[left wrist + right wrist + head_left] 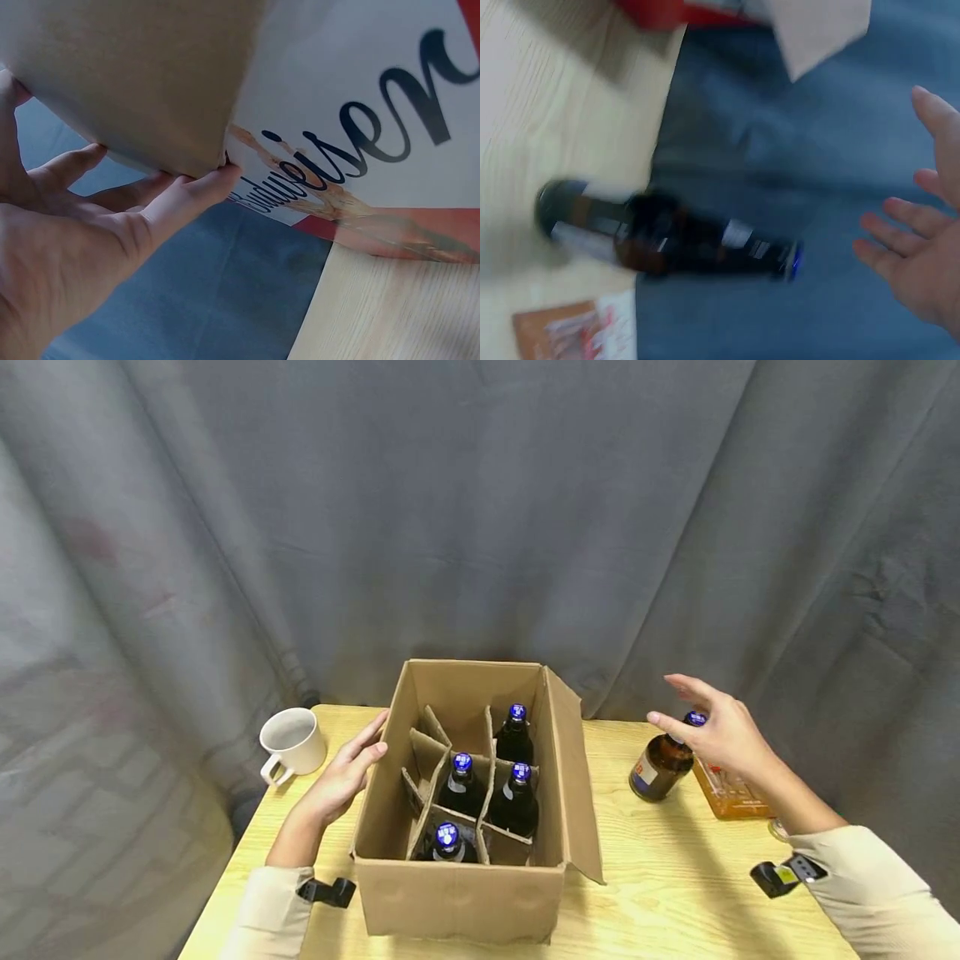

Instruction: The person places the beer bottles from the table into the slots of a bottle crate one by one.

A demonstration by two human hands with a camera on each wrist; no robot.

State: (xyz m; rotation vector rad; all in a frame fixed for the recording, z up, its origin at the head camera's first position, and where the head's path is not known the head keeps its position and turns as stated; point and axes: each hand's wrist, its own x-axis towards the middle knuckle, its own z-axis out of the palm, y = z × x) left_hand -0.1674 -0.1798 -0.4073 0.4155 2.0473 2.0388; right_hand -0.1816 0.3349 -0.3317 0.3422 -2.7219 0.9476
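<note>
My left hand (341,781) rests on the left side of an open cardboard box (461,897), fingers extended. In the left wrist view its fingertips touch an edge of the box, beside large "Budweiser" lettering. Cardboard dividers (430,745) split the inside, and several dark, blue-capped beer bottles (512,810) stand in the compartments. To the right of the box a brown beer bottle (657,770) stands upright on the table. My right hand (723,731) hovers by its neck with thumb and fingers spread. The right wrist view shows a gap between those fingers and the blurred bottle (671,232).
A white mug (292,742) stands on the table's left, near the left forearm. An orange packet (731,795) lies behind and right of the lone bottle, with a small round object (778,829) beside it. One box flap (573,777) hangs out rightward. Grey curtain (480,510) hangs behind the table.
</note>
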